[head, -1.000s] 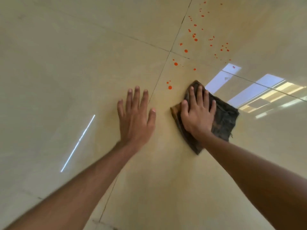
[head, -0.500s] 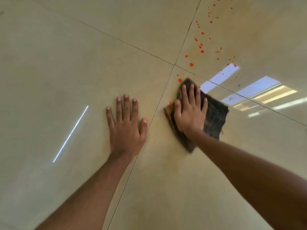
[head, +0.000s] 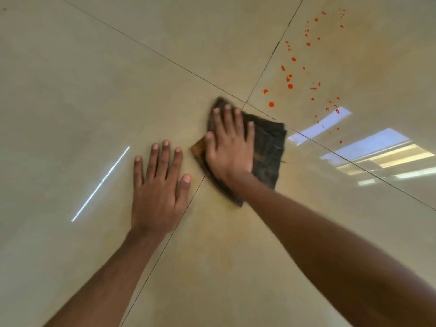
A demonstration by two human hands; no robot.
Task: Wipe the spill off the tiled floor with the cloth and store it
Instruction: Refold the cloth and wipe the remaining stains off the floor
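A dark, folded cloth (head: 267, 149) lies flat on the beige tiled floor (head: 82, 79), just below where the tile joints cross. My right hand (head: 230, 147) presses down on its left half with fingers spread. Orange-red drops of the spill (head: 290, 86) are scattered on the tile beyond and to the right of the cloth; the nearest drop sits a short way past its far edge. My left hand (head: 158, 185) rests palm-down on the bare tile to the left of the cloth, fingers apart, holding nothing.
Dark grout lines (head: 165, 60) cross the glossy floor. Bright window reflections (head: 368, 147) lie at the right, and a thin white light streak (head: 100, 184) at the left. A faint orange smear tints the tile near my forearms.
My right hand has slid the cloth left and forward over the drops near the joint crossing, which no longer show. My left hand stayed planted on the tile.
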